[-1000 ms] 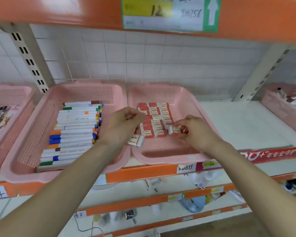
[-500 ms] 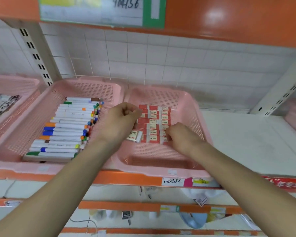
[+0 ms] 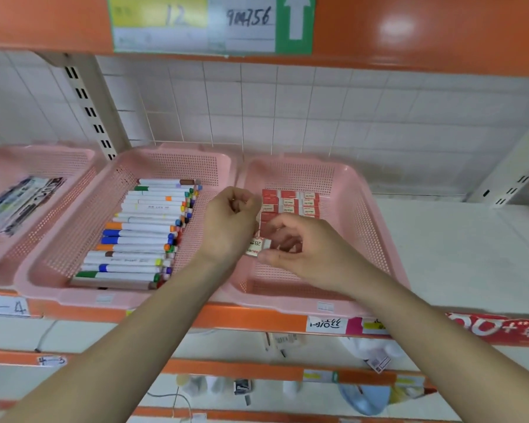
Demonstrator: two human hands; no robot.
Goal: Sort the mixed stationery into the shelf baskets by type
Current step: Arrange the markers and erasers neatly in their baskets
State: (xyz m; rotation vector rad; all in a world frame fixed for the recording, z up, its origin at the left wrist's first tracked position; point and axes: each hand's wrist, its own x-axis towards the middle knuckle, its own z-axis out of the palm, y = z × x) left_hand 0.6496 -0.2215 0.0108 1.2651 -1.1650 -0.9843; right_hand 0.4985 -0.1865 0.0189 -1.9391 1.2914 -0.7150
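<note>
A pink basket [image 3: 379, 239] holds rows of red-and-white erasers [image 3: 290, 203] at its back. Over its left wall, my left hand [image 3: 226, 227] is curled and grips a white eraser marked 2B [image 3: 255, 247] that sticks out below the palm. My right hand [image 3: 315, 251] is just right of it, with thumb and fingertips closed on the eraser's free end. Whether my left fist holds more erasers is hidden. The pink basket [image 3: 58, 239] to the left is filled with a stack of coloured-cap markers [image 3: 141, 236].
A third pink basket [image 3: 43, 157] at far left holds printed flat packets [image 3: 16, 203]. White shelf board [image 3: 455, 254] lies to the right of the eraser basket. The orange upper shelf [image 3: 409, 32] hangs low overhead. Lower shelves carry small clutter.
My right hand left the eraser rows and moved left to the eraser in my left hand. My left hand barely moved. The view shifted slightly.
</note>
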